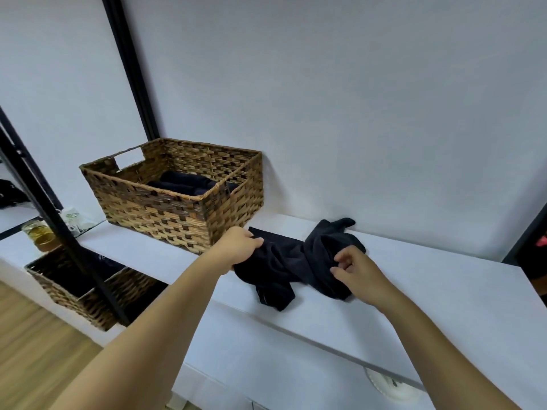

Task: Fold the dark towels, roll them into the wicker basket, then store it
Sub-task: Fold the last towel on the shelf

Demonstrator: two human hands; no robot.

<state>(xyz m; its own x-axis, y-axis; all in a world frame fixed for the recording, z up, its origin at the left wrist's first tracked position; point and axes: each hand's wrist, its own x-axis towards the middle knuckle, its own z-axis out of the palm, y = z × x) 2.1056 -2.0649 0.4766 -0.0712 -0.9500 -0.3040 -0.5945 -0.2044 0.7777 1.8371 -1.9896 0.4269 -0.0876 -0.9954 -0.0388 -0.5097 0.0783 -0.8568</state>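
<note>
I see the white surface (414,276) running across the lower middle of the frame, with the wicker basket (177,196) standing at its left end, left of centre. Inside the basket I can make out rolled towels (183,183), dark and lying side by side.

The loose towel (296,261) I am working on lies bunched at the centre of the frame, on the surface just right of the basket, one end hanging a little over the front edge. I judge it light, soft and limp: it will sag wherever I do not support it, and it will not slip much on the surface. I would take it by two corners or along one edge, so that it falls open flat; taking it by the bunched middle would only carry the creases along.

My left hand (239,247) reaches in from the lower left, arm stretched forward, its grip curled round the left end of the towel close by the basket's near corner. My right hand (355,270) comes from the lower right, wrist bent inward, its grip pinching a fold at the right side of the cloth between thumb and fingertips.
</note>
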